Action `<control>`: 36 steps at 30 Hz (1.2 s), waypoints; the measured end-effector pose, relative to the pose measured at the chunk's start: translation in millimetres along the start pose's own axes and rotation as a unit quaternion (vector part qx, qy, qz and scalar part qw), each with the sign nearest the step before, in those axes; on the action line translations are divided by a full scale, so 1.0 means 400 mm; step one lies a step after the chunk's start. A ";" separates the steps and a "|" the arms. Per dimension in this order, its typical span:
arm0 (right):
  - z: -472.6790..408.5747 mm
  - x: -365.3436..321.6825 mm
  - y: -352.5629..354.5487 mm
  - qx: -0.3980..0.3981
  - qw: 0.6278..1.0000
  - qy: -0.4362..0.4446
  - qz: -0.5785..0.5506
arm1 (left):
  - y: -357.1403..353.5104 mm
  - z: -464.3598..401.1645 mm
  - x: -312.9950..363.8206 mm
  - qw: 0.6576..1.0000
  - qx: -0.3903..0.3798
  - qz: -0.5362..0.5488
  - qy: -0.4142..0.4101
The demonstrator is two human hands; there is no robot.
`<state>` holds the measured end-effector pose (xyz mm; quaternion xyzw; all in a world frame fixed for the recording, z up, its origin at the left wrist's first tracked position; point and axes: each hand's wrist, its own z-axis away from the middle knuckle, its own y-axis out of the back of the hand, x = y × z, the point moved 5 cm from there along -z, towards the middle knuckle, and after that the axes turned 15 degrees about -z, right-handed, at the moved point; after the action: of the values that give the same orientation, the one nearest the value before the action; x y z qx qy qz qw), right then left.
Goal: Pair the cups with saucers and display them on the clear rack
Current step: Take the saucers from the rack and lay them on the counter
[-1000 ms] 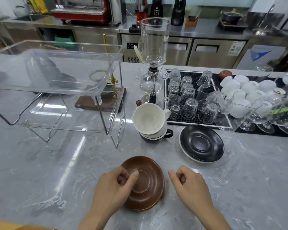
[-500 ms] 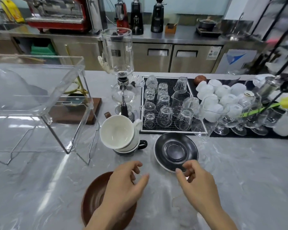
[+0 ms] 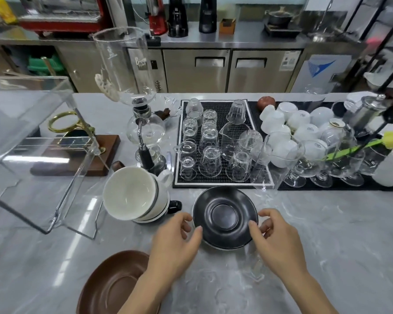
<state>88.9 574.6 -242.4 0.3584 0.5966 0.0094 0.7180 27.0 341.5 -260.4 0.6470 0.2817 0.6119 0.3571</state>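
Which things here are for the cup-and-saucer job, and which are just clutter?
For the job: black saucer, brown saucer, stacked cups, clear rack, both hands.

Clutter: siphon brewer, glasses on mat, upturned white cups, wooden stand.

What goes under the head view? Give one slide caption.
Both hands, left hand and right hand, reach around the round black ceramic saucer on the grey marble counter.

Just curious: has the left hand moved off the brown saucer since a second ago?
Yes. The left hand left the brown saucer, now reaching the black saucer.
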 end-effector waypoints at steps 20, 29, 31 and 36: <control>-0.069 0.032 -0.032 -0.009 0.999 -0.038 -0.019 | -0.043 -0.037 0.013 0.999 -0.003 0.013 0.053; -0.047 0.020 -0.006 0.016 0.996 -0.033 -0.081 | -0.008 -0.007 0.034 0.987 0.044 0.143 0.062; -0.031 0.016 -0.001 0.017 0.996 -0.028 -0.087 | 0.000 0.005 0.032 0.985 0.045 0.155 0.062; 0.022 0.011 0.008 0.020 0.996 -0.018 -0.087 | 0.018 0.054 0.016 0.987 0.043 0.144 0.059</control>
<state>99.1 574.5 -244.0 0.3195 0.6122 -0.0715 0.7197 48.5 340.0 -250.7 0.6588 0.2322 0.6811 0.2197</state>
